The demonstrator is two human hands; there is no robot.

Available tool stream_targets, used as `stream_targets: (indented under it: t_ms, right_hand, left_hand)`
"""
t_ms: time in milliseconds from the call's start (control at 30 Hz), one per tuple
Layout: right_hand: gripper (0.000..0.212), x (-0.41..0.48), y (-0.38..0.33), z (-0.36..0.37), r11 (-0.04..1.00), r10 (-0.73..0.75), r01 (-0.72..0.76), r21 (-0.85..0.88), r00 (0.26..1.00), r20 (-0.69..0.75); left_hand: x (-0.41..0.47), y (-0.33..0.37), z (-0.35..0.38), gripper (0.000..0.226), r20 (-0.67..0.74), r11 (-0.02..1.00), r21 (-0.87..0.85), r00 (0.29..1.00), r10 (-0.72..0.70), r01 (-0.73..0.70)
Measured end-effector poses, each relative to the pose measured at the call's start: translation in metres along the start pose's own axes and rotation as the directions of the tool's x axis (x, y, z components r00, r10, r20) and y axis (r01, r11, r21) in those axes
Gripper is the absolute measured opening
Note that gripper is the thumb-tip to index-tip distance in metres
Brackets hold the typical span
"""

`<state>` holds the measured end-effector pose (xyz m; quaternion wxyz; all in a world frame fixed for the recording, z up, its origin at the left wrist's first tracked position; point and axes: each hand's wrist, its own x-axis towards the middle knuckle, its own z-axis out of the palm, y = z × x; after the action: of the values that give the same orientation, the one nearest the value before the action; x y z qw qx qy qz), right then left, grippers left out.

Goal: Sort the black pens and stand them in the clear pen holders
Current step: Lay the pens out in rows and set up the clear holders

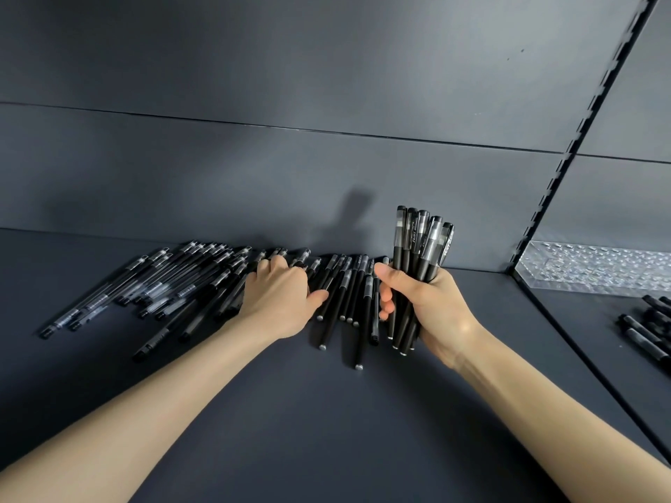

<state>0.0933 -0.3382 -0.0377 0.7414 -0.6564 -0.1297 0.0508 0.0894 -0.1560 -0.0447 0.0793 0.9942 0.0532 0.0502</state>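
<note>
My right hand [432, 306] grips an upright bundle of several black pens [417, 248], caps up, above the dark shelf. My left hand [283, 292] lies palm down on the pile of loose pens, its fingers curled over matte black pens [348, 295] spread against the back wall. To the left lie several clear-barrelled black pens [152, 285] in a fanned heap. A clear pen holder [595, 270] with many small holes stands on the neighbouring shelf section at the right, apart from both hands.
A slotted upright post [566, 165] and a shelf seam divide this section from the right one. More black pens [650, 324] lie at the far right edge. The dark shelf surface [326, 412] stretches toward me between my forearms.
</note>
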Motion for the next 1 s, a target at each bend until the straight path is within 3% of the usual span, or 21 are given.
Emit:
stream_targets:
  t_ms: [133, 233, 333, 433, 533, 633, 767, 1000]
  right_hand:
    - [0.025, -0.001, 0.0, 0.0, 1.0, -0.004, 0.004, -0.01, 1.0, 0.0]
    - [0.007, -0.002, -0.001, 0.002, 0.999, 0.023, -0.022, 0.024, 1.0, -0.018]
    - [0.011, -0.001, -0.003, 0.003, 0.995, 0.056, -0.053, 0.082, 0.998, -0.035]
    - [0.008, -0.001, -0.006, 0.002, 0.993, 0.075, -0.068, 0.099, 0.994, -0.075]
    - [0.018, -0.001, -0.008, -0.003, 0.994, 0.082, -0.071, 0.078, 0.985, -0.149]
    - [0.014, 0.001, -0.013, -0.009, 0.992, 0.06, -0.033, 0.123, 0.973, -0.224]
    - [0.016, 0.0, -0.015, -0.012, 0.992, 0.06, -0.037, 0.12, 0.979, -0.196]
    - [0.017, -0.002, -0.013, -0.01, 0.992, 0.088, -0.072, 0.101, 0.984, -0.158]
  left_hand:
    - [0.004, 0.003, -0.004, 0.031, 0.097, 0.992, -0.106, 0.993, -0.062, 0.072]
    - [0.0, 0.002, -0.012, 0.028, -0.01, 0.989, -0.137, 0.999, -0.051, 0.049]
    - [-0.013, 0.008, -0.017, 0.032, -0.222, 0.891, -0.418, 0.971, 0.088, -0.176]
    - [-0.035, 0.029, -0.015, 0.027, -0.169, 0.739, -0.576, 0.935, 0.311, -0.35]
    - [-0.033, 0.03, -0.006, 0.026, -0.152, 0.707, -0.613, 0.931, 0.332, -0.352]
    - [-0.027, 0.02, 0.0, 0.042, -0.157, 0.829, -0.496, 0.966, 0.207, -0.258]
    - [-0.025, 0.026, 0.004, 0.074, -0.043, 0.961, -0.239, 0.99, 0.133, -0.139]
    - [-0.011, 0.029, 0.0, 0.056, -0.047, 0.989, -0.012, 0.988, 0.146, -0.147]
